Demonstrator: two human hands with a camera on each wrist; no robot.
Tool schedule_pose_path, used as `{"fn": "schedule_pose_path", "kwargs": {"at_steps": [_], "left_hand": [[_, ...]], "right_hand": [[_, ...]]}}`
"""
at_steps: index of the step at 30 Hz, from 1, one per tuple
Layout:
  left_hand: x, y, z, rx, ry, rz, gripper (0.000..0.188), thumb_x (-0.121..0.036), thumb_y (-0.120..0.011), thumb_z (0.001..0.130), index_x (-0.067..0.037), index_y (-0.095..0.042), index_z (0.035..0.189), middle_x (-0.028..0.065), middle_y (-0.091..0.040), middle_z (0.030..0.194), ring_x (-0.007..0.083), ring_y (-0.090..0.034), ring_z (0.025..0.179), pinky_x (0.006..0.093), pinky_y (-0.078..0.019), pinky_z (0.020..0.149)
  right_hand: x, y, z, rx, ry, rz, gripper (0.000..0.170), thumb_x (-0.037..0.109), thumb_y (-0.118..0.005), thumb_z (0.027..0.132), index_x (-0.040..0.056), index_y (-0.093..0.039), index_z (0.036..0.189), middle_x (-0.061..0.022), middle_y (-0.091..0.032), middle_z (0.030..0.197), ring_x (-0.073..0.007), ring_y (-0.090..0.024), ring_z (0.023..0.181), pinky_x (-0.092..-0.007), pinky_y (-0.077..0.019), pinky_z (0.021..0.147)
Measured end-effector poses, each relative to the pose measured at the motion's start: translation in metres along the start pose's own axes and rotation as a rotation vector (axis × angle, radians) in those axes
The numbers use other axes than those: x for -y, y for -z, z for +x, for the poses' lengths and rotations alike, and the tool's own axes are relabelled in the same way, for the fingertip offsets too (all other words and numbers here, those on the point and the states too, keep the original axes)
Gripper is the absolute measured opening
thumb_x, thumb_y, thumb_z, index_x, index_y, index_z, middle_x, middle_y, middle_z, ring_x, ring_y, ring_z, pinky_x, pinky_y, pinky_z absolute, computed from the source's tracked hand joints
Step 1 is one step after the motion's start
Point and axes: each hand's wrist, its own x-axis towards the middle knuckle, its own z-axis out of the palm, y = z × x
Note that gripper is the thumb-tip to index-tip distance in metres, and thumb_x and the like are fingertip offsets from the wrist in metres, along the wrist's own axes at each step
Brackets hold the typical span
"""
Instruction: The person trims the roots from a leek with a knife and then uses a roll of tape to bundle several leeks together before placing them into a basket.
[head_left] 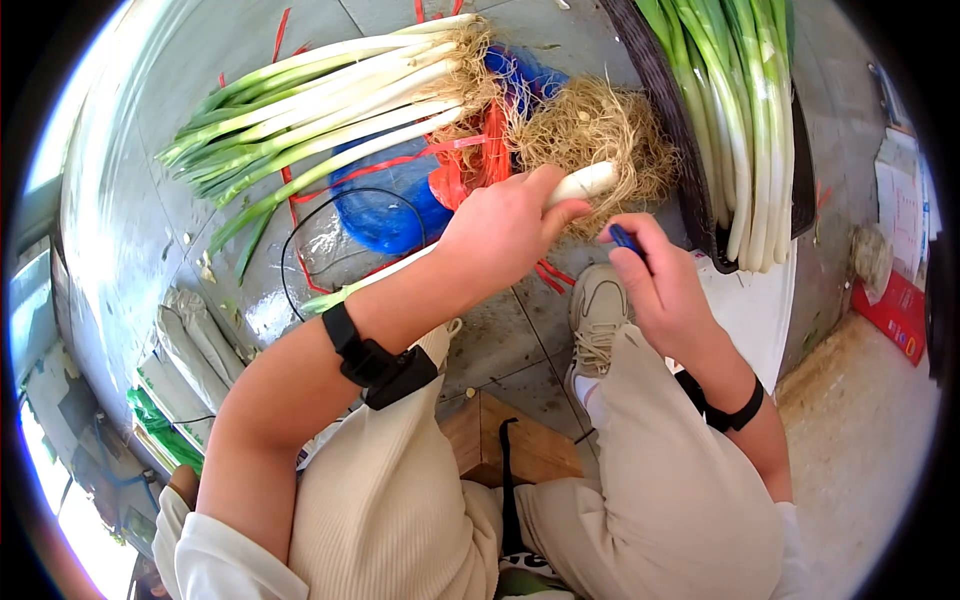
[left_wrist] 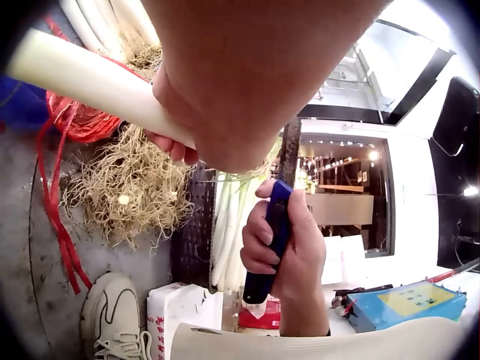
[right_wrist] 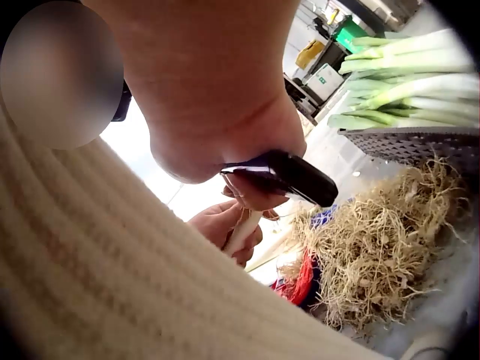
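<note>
My left hand (head_left: 510,222) grips a leek (head_left: 585,184) round its white stem, near the root end. The leek's green end trails down to the left behind the forearm. Just right of that root end, my right hand (head_left: 660,290) holds a knife (left_wrist: 279,225) by its blue and black handle. In the left wrist view its dark, stained blade points up, away from the fist. A heap of cut roots (head_left: 590,125) lies on the floor beyond the leek, overlapping its end in the head view. To the upper left lies a row of leeks (head_left: 330,90) with roots on.
A dark crate (head_left: 690,190) of leeks without roots (head_left: 760,130) stands at the right, near a white box (left_wrist: 176,311). Red twine (head_left: 490,150) and a blue plastic item (head_left: 385,200) lie by the roots. A wooden block (head_left: 510,440) sits between the legs.
</note>
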Motion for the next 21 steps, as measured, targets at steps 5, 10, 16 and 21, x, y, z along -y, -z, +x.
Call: {"fn": "schedule_pose_path", "kwargs": {"at_steps": [5, 10, 16, 21], "left_hand": [[-0.003, 0.003, -0.001, 0.111, 0.051, 0.009, 0.041, -0.039, -0.065, 0.096, -0.001, -0.059, 0.109, 0.0237, -0.068, 0.085, 0.0438, -0.066, 0.080, 0.0507, -0.0512, 0.068], [-0.001, 0.000, -0.003, 0.094, 0.048, 0.030, 0.042, -0.039, -0.065, 0.096, -0.001, -0.059, 0.111, 0.0240, -0.067, 0.084, 0.0433, -0.066, 0.079, 0.0500, -0.0511, 0.067], [-0.003, 0.000, -0.003, 0.096, 0.037, 0.019, 0.043, -0.041, -0.064, 0.096, -0.002, -0.058, 0.112, 0.0231, -0.067, 0.080, 0.0431, -0.066, 0.076, 0.0504, -0.0508, 0.065], [-0.005, 0.003, -0.003, 0.113, 0.057, 0.017, 0.043, -0.042, -0.063, 0.097, -0.002, -0.058, 0.112, 0.0225, -0.067, 0.078, 0.0431, -0.066, 0.073, 0.0508, -0.0506, 0.063]], "right_hand": [[-0.013, -0.007, 0.004, -0.051, -0.022, -0.031, 0.027, 0.024, -0.055, 0.103, 0.0002, -0.054, 0.115, -0.0165, -0.061, 0.080, -0.0281, -0.061, 0.070, -0.0371, -0.0468, 0.066], [-0.030, 0.000, 0.000, -0.182, -0.030, -0.094, 0.029, 0.026, -0.052, 0.104, -0.0006, -0.053, 0.115, -0.0157, -0.059, 0.076, -0.0273, -0.059, 0.066, -0.0359, -0.0453, 0.062], [-0.029, -0.001, -0.003, -0.194, -0.060, -0.072, 0.029, 0.026, -0.049, 0.105, -0.0011, -0.054, 0.116, -0.0143, -0.058, 0.072, -0.0251, -0.057, 0.062, -0.0355, -0.0439, 0.060], [-0.030, 0.000, -0.003, -0.192, -0.123, -0.004, 0.031, 0.026, -0.048, 0.106, -0.0021, -0.055, 0.114, -0.0141, -0.055, 0.068, -0.0219, -0.054, 0.059, -0.0354, -0.0420, 0.058]]}}
